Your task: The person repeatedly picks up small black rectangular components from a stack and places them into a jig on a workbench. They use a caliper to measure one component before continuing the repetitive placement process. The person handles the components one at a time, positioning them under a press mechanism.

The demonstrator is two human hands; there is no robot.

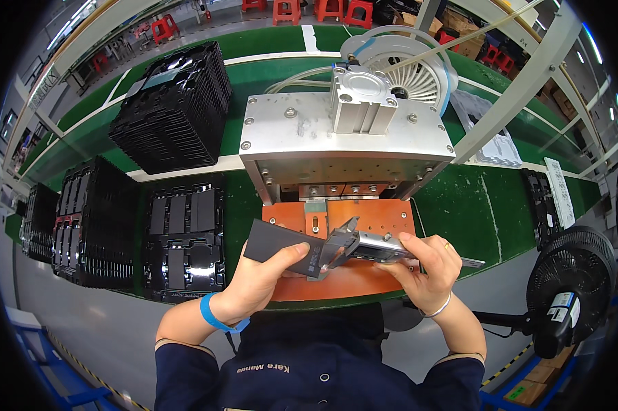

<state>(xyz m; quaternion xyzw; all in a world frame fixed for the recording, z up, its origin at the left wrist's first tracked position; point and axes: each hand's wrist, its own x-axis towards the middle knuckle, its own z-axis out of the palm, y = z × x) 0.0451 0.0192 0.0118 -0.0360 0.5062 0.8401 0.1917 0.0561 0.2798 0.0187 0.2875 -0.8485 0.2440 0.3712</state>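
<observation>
Left grip: closed by the left hand [265, 274] on a dark flat panel [274, 245], pressing down with the thumb along the top face and supporting with fingers underneath.
Right grip: closed by the right hand [429, 271] on a silvery metal part [384, 246], pinching between the index finger above and the thumb below.
Meeting of panel and part: close together in front of the torso; cannot tell whether touching.
Left wrist: wrapped in a blue band [211, 314], turned inward, palm mostly hidden.
Right wrist: circled by a thin bracelet [440, 307], bent inward, knuckles up.
Forearms: slanting up and inward from dark blue sleeves [183, 377], elbows spread to either side.
Beneath the hands: an orange plate [384, 218], partly covered by panel and part.
Beyond the hands: a metal press frame [295, 140], topped by a silvery cylinder block [365, 103].
Left of the hands: a black tray [200, 266] bearing more dark panels, near tall tray stacks [179, 123].
Far right: a black fan [568, 281], well apart from the right hand.
</observation>
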